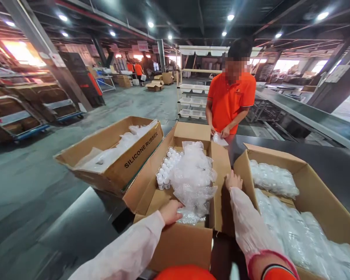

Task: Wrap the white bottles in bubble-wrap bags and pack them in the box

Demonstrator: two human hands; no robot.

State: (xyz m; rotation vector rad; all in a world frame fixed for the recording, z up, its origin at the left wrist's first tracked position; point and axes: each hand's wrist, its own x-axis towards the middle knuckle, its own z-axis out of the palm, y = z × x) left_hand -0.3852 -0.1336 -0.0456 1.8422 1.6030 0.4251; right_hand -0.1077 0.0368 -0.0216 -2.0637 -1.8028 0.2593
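In front of me stands a cardboard box with its flaps folded out. Along its left side are rows of small white-capped bottles. Crumpled bubble wrap bags are heaped over the middle and right. My left hand is over the near part of this box, its fingers apart against the lower edge of the bubble wrap. My right hand rests at the outer edge of the right flap, in the gap between two boxes. Its fingers are spread, and their undersides are hidden.
Right of me, another open box holds bubble-wrapped bundles. A box marked SILICONE RUBBER with clear wrapping stands left. Across the dark table, a co-worker in orange handles a small wrapped item. Behind is a tray rack.
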